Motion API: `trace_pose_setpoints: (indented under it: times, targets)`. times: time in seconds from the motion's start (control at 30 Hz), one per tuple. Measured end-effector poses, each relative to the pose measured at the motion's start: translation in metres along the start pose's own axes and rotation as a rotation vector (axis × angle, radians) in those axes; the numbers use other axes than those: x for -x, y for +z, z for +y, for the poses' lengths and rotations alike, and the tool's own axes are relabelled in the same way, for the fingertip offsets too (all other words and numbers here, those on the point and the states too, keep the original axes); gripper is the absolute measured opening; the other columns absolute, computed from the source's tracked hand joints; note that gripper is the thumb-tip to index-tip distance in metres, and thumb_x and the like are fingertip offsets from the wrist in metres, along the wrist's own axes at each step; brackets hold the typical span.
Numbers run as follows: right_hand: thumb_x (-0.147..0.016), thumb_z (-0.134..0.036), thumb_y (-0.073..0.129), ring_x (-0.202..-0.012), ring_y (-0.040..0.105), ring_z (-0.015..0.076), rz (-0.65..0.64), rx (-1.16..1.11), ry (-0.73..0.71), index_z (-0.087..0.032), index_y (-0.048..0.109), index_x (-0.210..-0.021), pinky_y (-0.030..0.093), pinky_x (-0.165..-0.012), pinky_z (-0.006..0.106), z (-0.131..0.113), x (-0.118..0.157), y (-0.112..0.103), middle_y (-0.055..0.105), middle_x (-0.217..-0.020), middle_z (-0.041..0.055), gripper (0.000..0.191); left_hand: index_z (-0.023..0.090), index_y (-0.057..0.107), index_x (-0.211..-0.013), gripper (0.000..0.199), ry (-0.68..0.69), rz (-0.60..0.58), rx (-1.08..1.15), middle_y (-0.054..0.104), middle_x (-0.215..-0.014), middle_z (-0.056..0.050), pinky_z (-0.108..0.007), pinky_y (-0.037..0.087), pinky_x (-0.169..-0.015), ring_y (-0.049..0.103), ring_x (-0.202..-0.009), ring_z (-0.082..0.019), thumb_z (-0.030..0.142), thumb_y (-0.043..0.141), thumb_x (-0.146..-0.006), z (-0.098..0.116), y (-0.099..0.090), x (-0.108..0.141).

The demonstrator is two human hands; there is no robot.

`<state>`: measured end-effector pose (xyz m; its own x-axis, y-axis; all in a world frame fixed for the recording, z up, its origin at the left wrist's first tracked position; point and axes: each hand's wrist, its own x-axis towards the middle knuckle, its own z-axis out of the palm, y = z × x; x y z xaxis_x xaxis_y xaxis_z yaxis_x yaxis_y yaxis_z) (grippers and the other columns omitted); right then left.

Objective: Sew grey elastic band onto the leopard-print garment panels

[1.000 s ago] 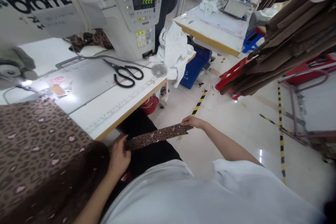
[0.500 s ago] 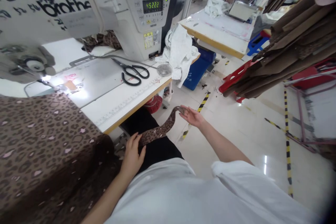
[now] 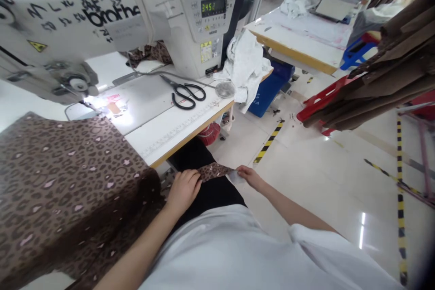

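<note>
A narrow strip of leopard-print fabric (image 3: 214, 171) stretches between my hands above my dark-clad lap. My left hand (image 3: 183, 192) is shut on its near end, close to the edge of a large leopard-print fabric piece (image 3: 71, 195) draped over the table front. My right hand (image 3: 249, 177) pinches the far end, where a paler underside (image 3: 234, 176) shows. The white Brother sewing machine (image 3: 132, 18) stands ahead of me, and its needle area is lit. Black-handled scissors (image 3: 186, 94) lie on the white sewing table (image 3: 180, 129).
A crumpled white cloth (image 3: 245, 65) and a round clear disc (image 3: 224, 89) sit at the table's right end. Beyond stand a blue bin (image 3: 270, 90), another white table (image 3: 299, 31), red crates (image 3: 322, 97) and hanging brown pattern boards (image 3: 384, 72). Yellow-black tape marks the floor.
The strip no longer arcs up to my right hand. It now lies flatter and looks shorter, with my hands closer together and my right hand pinching its end. The view has shifted slightly.
</note>
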<state>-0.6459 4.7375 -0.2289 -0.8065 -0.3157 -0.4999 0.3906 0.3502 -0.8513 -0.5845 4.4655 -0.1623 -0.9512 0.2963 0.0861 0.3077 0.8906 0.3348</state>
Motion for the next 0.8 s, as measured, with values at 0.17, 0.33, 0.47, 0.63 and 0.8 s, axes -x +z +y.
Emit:
trace_pose_setpoints:
  times: [0.17, 0.33, 0.47, 0.63, 0.8]
  targets:
    - [-0.076, -0.038, 0.057, -0.053, 0.042, 0.0099, -0.142, 0.171, -0.023, -0.016, 0.060, -0.081, 0.032, -0.049, 0.022, -0.076, 0.052, -0.057, 0.052, -0.062, -0.0027, 0.023, 0.014, 0.061, -0.088, 0.023, -0.113, 0.018, 0.036, 0.060, -0.092, -0.010, -0.040, 0.041, -0.079, 0.052, -0.087, -0.024, 0.021, 0.039, -0.088, -0.001, 0.000, -0.008]
    - [-0.080, -0.032, 0.054, -0.066, 0.054, 0.0132, -0.716, 0.472, -0.114, -0.017, 0.068, -0.087, 0.040, -0.059, 0.022, -0.188, 0.103, -0.081, 0.064, -0.076, 0.0036, 0.022, 0.015, 0.062, -0.092, 0.019, -0.205, 0.041, 0.135, 0.059, -0.096, -0.010, -0.038, 0.044, -0.082, 0.055, -0.092, -0.023, 0.021, 0.045, -0.085, 0.003, -0.011, -0.015]
    - [-0.082, -0.020, 0.051, -0.060, 0.055, 0.0119, -0.829, 0.760, -0.327, -0.022, 0.068, -0.091, 0.038, -0.055, 0.022, -0.251, 0.104, -0.039, 0.064, -0.072, 0.0017, 0.019, 0.018, 0.048, -0.123, 0.056, -0.036, 0.018, 0.625, 0.047, -0.129, -0.012, -0.035, 0.039, -0.097, 0.045, -0.117, -0.024, 0.038, 0.065, -0.074, 0.040, -0.065, -0.016]
    - [-0.084, -0.017, 0.050, -0.061, 0.053, 0.0104, -0.907, 0.766, -0.766, -0.022, 0.066, -0.084, 0.038, -0.057, 0.020, -0.308, 0.081, 0.030, 0.062, -0.070, -0.0016, 0.016, 0.015, 0.066, -0.089, 0.019, -0.001, -0.107, 0.945, 0.066, -0.088, -0.003, -0.024, 0.049, -0.073, 0.060, -0.081, -0.016, 0.029, 0.061, -0.078, 0.073, -0.159, -0.010]
    - [-0.076, -0.036, 0.065, -0.092, 0.055, 0.0162, -0.812, 0.081, -0.751, -0.017, 0.055, -0.109, 0.044, -0.078, 0.026, -0.303, 0.056, 0.097, 0.059, -0.104, 0.0040, 0.039, 0.015, 0.065, -0.091, 0.018, -0.382, 0.428, 0.897, 0.066, -0.081, -0.001, -0.022, 0.049, -0.063, 0.059, -0.071, -0.014, 0.026, 0.062, -0.077, 0.033, -0.225, 0.009]
